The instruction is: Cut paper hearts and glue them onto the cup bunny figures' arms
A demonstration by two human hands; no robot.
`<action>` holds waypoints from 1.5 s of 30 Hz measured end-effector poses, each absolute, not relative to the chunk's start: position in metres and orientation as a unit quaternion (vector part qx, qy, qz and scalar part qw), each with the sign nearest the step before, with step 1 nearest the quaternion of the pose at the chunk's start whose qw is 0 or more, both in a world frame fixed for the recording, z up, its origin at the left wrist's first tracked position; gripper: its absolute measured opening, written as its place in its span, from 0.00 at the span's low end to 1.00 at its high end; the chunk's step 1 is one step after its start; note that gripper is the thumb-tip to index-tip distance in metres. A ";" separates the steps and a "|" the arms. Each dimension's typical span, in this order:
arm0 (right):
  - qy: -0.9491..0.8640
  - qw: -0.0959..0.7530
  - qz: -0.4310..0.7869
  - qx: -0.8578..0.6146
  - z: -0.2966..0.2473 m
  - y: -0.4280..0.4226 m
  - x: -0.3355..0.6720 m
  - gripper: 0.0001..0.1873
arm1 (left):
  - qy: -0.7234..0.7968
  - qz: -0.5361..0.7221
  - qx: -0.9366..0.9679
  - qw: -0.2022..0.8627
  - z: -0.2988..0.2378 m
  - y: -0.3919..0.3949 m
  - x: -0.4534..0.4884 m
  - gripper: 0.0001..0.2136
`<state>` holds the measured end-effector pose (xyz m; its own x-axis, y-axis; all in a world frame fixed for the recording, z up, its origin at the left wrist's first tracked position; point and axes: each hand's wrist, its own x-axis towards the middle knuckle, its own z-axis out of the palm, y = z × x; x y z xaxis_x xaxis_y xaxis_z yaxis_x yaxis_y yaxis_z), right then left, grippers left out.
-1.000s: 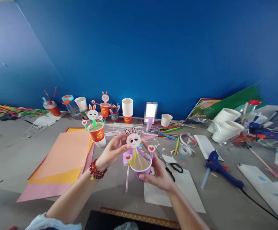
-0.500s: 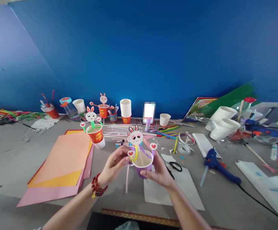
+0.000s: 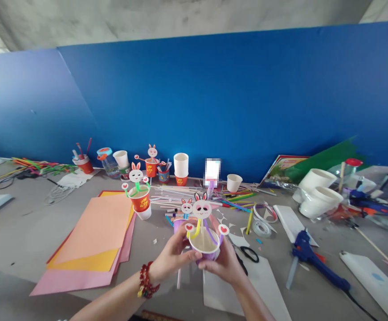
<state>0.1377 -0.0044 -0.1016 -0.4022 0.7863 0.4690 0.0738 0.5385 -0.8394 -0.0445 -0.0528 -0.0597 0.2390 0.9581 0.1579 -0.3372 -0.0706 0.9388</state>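
Note:
Both hands hold a purple paper cup (image 3: 207, 255) above the grey table. A paper rabbit face (image 3: 202, 208) rises from it on yellow and purple straws, with two red-heart discs at the sides. My left hand (image 3: 173, 255), with a red bead bracelet at the wrist, wraps the cup's left side. My right hand (image 3: 225, 264) grips its right side from below. A second purple rabbit cup (image 3: 180, 221) stands just behind on the table.
Coloured paper sheets (image 3: 95, 236) lie at the left, beside a red rabbit cup (image 3: 139, 197). Black scissors (image 3: 248, 254), tape rolls (image 3: 262, 228) and a blue glue gun (image 3: 309, 258) lie at the right. Cups, straws and pens line the blue wall.
My left hand has come down from the rabbit face to the cup's side. The view has tilted upward, showing more wall and ceiling. The second purple rabbit cup is now visible behind.

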 end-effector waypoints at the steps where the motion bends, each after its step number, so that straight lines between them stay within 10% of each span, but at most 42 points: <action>1: -0.744 0.475 0.384 -0.270 -0.102 -0.005 0.138 0.54 | 0.310 0.542 0.498 0.602 -0.058 -0.055 -0.045 0.27; 6: -0.711 0.519 0.413 -0.233 -0.093 0.000 0.139 0.47 | 0.331 0.641 0.449 0.527 -0.026 -0.067 -0.088 0.24; 15: -0.713 0.494 0.400 -0.296 -0.097 0.013 0.141 0.26 | 0.350 0.780 0.519 0.015 0.132 0.044 -0.259 0.22; 45: -0.748 0.470 0.319 -0.343 -0.113 0.040 0.140 0.14 | 0.462 0.587 0.612 0.259 -0.009 0.194 -0.307 0.29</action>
